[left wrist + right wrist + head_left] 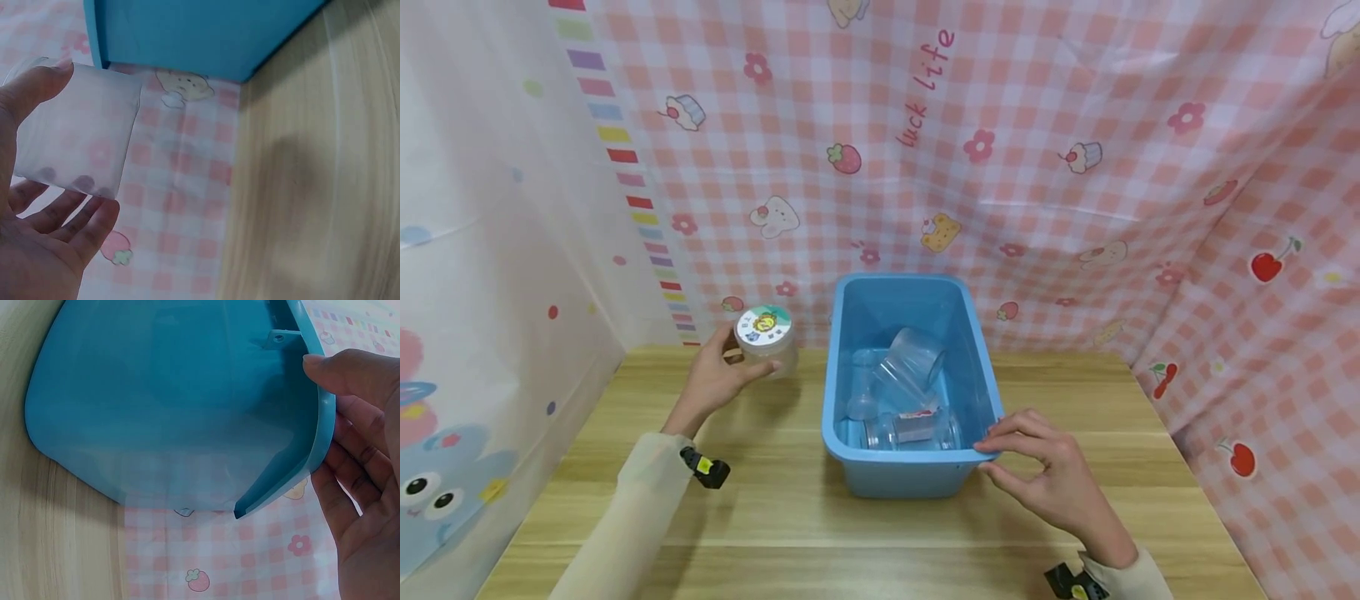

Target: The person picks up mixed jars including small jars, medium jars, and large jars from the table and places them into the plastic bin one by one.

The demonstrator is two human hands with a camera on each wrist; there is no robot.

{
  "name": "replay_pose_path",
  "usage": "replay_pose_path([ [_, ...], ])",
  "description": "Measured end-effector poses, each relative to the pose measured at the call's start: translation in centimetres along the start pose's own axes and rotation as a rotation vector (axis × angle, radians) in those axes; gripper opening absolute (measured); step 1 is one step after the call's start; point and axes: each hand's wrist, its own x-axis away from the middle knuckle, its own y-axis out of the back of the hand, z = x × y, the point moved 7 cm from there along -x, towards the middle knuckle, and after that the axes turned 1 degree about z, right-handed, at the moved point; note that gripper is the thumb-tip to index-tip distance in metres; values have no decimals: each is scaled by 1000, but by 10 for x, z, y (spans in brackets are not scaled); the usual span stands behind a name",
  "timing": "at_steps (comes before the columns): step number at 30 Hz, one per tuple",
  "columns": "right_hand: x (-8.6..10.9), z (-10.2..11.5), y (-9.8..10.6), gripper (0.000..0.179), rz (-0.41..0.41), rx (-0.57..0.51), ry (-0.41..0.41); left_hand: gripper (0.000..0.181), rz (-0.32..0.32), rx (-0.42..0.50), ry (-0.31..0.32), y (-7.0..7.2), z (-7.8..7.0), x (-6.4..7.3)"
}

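My left hand (718,371) grips a clear plastic jar (778,354) around its side, left of the bin. The jar's round lid (764,324) bears a white and green label with a yellow cartoon. In the left wrist view the jar (81,125) looks frosted, with the thumb on one side and fingers on the other. My right hand (1052,471) pinches the near right corner of a blue plastic bin (906,479). In the right wrist view the thumb lies on one side of the bin's rim (325,419), fingers on the other.
Inside the bin lie several clear plastic containers, among them a wide cup (919,354) and a jar (917,427) on its side with a label. The bin stands on a wood-grain table (760,517). A pink checked cloth (1037,208) hangs behind and at the right.
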Motion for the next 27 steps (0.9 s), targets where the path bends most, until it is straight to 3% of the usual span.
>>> replay_pose_path([
  [18, 0, -1, -2, 38, -1, -17, 1, 95, -31, -17, -64, 7, -42, 10],
  [27, 0, -1, -1, 36, 5, -22, -15, 90, -13, 7, -133, 3, -66, 12],
])
